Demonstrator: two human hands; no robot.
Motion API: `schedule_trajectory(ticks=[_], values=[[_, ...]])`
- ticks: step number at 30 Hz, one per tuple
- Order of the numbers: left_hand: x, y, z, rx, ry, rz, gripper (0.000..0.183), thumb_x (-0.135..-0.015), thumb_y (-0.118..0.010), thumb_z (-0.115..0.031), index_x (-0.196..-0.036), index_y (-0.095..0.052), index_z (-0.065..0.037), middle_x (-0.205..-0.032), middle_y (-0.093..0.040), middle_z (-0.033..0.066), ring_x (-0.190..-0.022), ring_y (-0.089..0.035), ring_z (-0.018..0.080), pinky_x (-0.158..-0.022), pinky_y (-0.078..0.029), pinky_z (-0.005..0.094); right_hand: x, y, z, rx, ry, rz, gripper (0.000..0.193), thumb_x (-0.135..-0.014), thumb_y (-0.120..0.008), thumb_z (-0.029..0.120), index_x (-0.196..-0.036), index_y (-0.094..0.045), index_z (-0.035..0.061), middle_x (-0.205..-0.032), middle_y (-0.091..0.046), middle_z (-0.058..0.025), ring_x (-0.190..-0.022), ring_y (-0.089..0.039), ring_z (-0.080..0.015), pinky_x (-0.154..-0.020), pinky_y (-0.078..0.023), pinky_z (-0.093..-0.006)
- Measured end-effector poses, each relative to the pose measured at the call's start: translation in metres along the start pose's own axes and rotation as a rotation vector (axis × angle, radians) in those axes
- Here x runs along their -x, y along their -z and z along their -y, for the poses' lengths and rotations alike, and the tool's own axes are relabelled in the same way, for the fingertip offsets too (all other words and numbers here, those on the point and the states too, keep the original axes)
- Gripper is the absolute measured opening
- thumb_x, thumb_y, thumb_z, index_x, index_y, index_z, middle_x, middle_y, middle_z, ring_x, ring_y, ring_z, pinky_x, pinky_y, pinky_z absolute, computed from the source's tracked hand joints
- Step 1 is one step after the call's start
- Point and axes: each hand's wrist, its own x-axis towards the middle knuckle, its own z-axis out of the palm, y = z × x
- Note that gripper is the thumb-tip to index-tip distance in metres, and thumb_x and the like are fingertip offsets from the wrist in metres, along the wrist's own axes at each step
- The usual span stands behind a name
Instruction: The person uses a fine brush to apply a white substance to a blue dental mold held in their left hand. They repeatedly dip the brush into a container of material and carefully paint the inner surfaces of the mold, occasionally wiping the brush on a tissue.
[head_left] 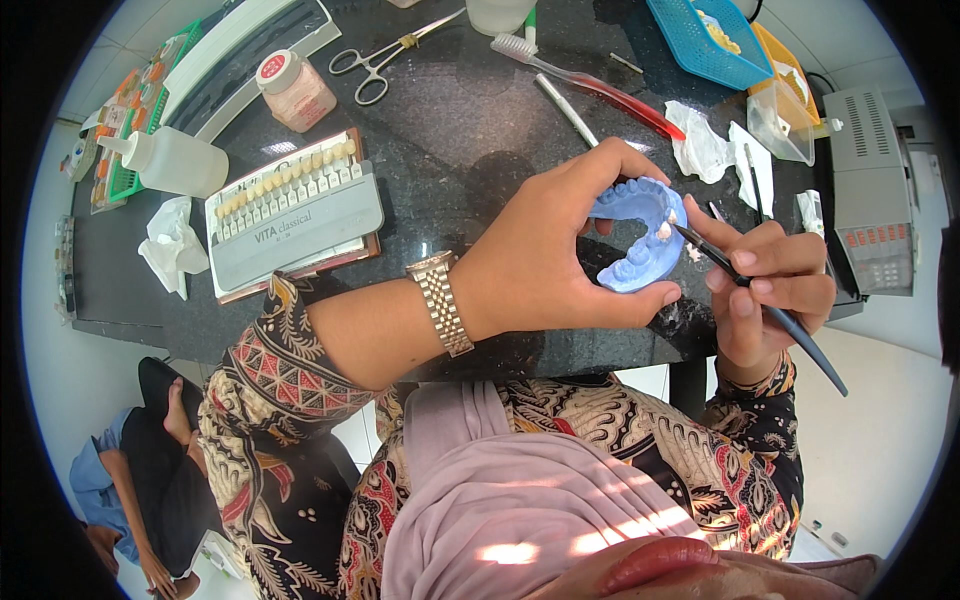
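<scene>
My left hand is closed around a blue dental cast, shaped like a horseshoe with a row of teeth, held above the dark table. On the side of the cast nearer my right hand sit small whitish teeth. My right hand pinches a thin brush with a dark handle like a pen. Its tip meets the cast beside the whitish teeth; whether it presses on them I cannot tell. A grey shade guide with a row of tooth-coloured tabs lies left of my left hand.
Beyond my hands lie a red toothbrush, a metal rod, scissor-handled forceps and crumpled tissue. A pink powder jar and a white squeeze bottle stand left. A blue basket is far right. Another person sits lower left.
</scene>
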Motion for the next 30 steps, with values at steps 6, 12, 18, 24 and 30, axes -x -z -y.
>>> schedule_trajectory(ticks=[6, 12, 18, 24, 30], values=[[-0.0007, -0.0002, -0.0006, 0.002, 0.015, -0.002, 0.064, -0.065, -0.080, -0.019, -0.119, -0.046, -0.006, -0.109, -0.052, 0.0057, -0.102, -0.053, 0.0129, -0.086, -0.050, 0.0290, -0.0004, -0.0009, 0.0000, 0.014, 0.001, -0.006, 0.017, -0.082, -0.055, -0.004, -0.093, -0.047, 0.0057, -0.095, -0.048, -0.0138, -0.066, -0.060, -0.0170, -0.083, -0.053, -0.0532], [-0.0008, 0.0009, -0.0006, -0.019, 0.009, 0.005, 0.064, -0.066, -0.079, -0.019, -0.119, -0.046, -0.006, -0.110, -0.051, 0.0058, -0.102, -0.053, 0.0131, -0.087, -0.050, 0.0295, 0.0000, -0.0007, -0.0002, 0.025, 0.003, -0.006, 0.018, -0.081, -0.054, -0.006, -0.093, -0.047, 0.0058, -0.095, -0.049, -0.0139, -0.067, -0.060, -0.0166, -0.082, -0.053, -0.0534], [-0.0005, 0.0004, -0.0005, 0.000, 0.021, 0.004, 0.064, -0.066, -0.079, -0.018, -0.119, -0.046, -0.005, -0.109, -0.050, 0.0056, -0.103, -0.053, 0.0130, -0.088, -0.050, 0.0300, -0.0010, -0.0010, -0.0002, 0.022, -0.003, 0.002, 0.018, -0.081, -0.054, -0.006, -0.093, -0.047, 0.0059, -0.095, -0.049, -0.0138, -0.068, -0.061, -0.0169, -0.083, -0.053, -0.0535], [-0.0012, 0.0001, -0.0011, 0.016, 0.028, 0.005, 0.063, -0.066, -0.079, -0.017, -0.119, -0.046, -0.005, -0.109, -0.050, 0.0056, -0.103, -0.053, 0.0130, -0.088, -0.049, 0.0292, 0.0001, 0.0013, -0.0001, 0.026, -0.007, 0.020, 0.017, -0.082, -0.054, -0.005, -0.093, -0.046, 0.0052, -0.095, -0.049, -0.0134, -0.068, -0.061, -0.0180, -0.083, -0.053, -0.0524], [-0.0010, -0.0016, 0.0026, 0.010, -0.014, -0.028, 0.058, -0.064, -0.079, -0.026, -0.109, -0.049, -0.006, -0.090, -0.056, 0.0053, -0.081, -0.056, 0.0119, -0.067, -0.047, 0.0255, 0.0010, 0.0014, 0.0028, -0.010, -0.056, -0.031, 0.016, -0.083, -0.053, -0.005, -0.093, -0.047, 0.0053, -0.097, -0.049, -0.0136, -0.068, -0.061, -0.0196, -0.083, -0.053, -0.0515]])
